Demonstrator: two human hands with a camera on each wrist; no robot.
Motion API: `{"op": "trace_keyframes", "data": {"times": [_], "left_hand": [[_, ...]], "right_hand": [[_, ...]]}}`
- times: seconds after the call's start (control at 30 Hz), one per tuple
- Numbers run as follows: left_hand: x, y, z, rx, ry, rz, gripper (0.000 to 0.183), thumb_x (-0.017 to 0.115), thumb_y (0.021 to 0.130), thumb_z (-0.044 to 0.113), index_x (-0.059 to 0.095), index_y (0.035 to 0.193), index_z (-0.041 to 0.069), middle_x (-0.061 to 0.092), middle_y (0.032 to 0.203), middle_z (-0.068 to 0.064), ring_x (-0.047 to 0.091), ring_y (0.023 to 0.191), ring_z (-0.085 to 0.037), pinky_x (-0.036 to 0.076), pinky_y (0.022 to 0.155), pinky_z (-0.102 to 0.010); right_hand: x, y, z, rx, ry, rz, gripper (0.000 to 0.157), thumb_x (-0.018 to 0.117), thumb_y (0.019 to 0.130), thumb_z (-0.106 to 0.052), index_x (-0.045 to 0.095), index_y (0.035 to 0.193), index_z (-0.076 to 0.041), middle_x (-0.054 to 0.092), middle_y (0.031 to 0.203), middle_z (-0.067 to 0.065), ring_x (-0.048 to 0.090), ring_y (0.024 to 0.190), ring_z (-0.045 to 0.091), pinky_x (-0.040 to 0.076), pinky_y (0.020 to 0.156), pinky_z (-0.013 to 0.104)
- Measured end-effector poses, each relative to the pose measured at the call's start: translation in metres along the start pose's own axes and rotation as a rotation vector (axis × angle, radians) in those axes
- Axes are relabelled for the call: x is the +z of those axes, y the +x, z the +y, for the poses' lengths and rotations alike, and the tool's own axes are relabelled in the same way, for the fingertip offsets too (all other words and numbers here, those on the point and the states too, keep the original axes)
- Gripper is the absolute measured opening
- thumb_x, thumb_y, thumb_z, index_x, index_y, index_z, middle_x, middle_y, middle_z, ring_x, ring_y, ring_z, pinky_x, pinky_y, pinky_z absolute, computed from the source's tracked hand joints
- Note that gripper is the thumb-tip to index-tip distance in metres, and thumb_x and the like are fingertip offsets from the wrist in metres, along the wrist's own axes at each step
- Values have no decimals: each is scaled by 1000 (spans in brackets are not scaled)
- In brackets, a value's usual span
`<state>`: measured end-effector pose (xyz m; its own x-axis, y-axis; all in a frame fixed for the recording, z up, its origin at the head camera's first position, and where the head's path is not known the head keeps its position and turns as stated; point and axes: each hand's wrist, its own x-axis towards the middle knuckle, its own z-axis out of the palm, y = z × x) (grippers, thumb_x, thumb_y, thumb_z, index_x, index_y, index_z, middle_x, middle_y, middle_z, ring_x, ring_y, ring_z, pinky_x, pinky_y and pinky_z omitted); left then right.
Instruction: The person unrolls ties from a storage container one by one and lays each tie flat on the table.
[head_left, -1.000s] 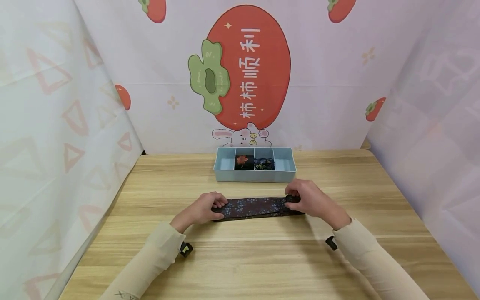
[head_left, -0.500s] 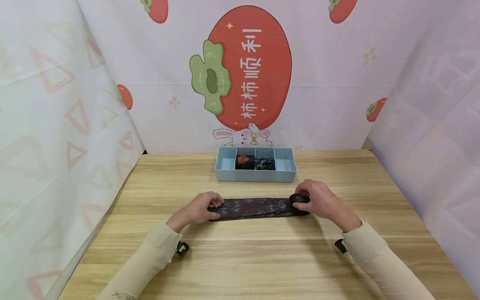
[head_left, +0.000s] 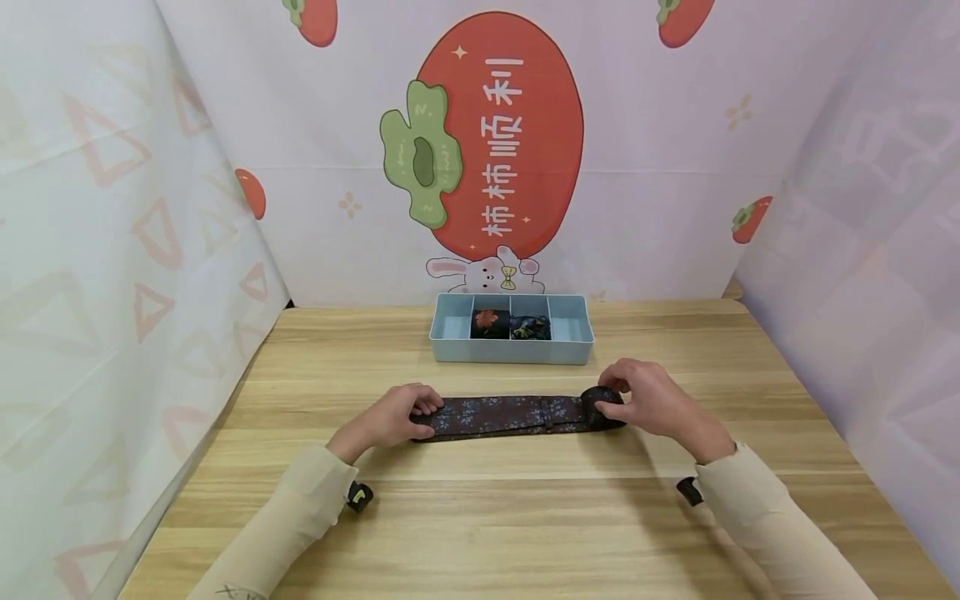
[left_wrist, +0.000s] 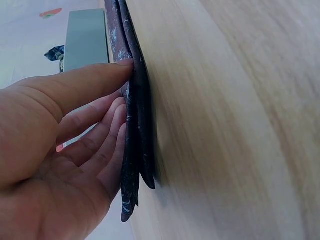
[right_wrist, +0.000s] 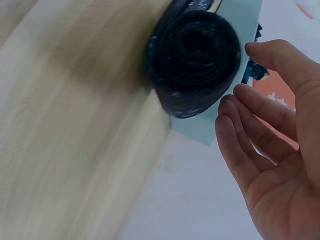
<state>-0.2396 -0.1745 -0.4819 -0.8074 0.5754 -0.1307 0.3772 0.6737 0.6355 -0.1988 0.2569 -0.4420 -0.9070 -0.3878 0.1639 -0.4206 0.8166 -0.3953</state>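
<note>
Head: tie point(head_left: 491, 416) on table point(head_left: 480, 525), R end a roll point(head_left: 592, 406); L hand point(head_left: 399, 415) at flat end, R hand point(head_left: 656, 407) at roll. Prob. mid-rolling, I'd say.

L wrist: thumb/fingers loosely spread on tie, no clench.

R wrist: fingers half-open by roll (contact unclear). Next turn wants snug fingertips.

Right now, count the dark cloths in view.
3: part-rolled cloth on the table; red-flowered cloth and blue-yellow cloth in the box. Others beneath these could be hidden.
</note>
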Motion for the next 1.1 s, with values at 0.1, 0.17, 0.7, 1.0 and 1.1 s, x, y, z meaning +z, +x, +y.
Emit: {"op": "trace_keyframes", "data": {"times": [0.1, 0.17, 0.7, 1.0, 1.1], "left_hand": [[-1, 0, 0, 3, -1, -4, 35, 83, 89, 5, 70, 121, 1, 70, 113, -7, 64, 102, -16, 57, 95, -37], [-1, 1, 0, 2, -1, -6, 35, 83, 89, 5, 69, 121, 1, 70, 112, -7, 64, 102, -16, 57, 94, -37], [0, 2, -1, -7, 3, 1, 35, 83, 89, 6, 70, 121, 2, 70, 112, -7, 64, 102, -16, 57, 95, -37], [-1, 0, -3, -12, -3, 0, 35, 83, 90, 6, 70, 122, 2, 70, 113, -7, 64, 103, -17, 57, 96, -39], [-2, -1, -5, -16, -2, -1, 35, 83, 90, 6, 70, 122, 3, 70, 114, -7, 65, 104, -18, 57, 96, -40]], "right_hand": [[-1, 5, -6, -29, 19, -8, 24, 88, 85, -18, 77, 103, -5, 72, 93, 2, 67, 84, 15, 60, 74, 35], [0, 8, -10, -51, 27, -23, 26, 88, 86, -16, 77, 106, -4, 73, 96, 4, 68, 86, 16, 61, 75, 35], [10, 10, -8, -69, -15, 9, 28, 91, 83, -17, 76, 102, -3, 71, 91, 3, 65, 81, 15, 59, 73, 36], [7, 1, 3, -36, -42, 50, 33, 94, 79, -20, 75, 100, -4, 69, 91, 3, 63, 82, 14, 58, 74, 38], [4, -3, 7, -13, -39, 54, 30, 93, 80, -20, 75, 98, -5, 70, 90, 2, 64, 82, 15, 59, 74, 38]]}}
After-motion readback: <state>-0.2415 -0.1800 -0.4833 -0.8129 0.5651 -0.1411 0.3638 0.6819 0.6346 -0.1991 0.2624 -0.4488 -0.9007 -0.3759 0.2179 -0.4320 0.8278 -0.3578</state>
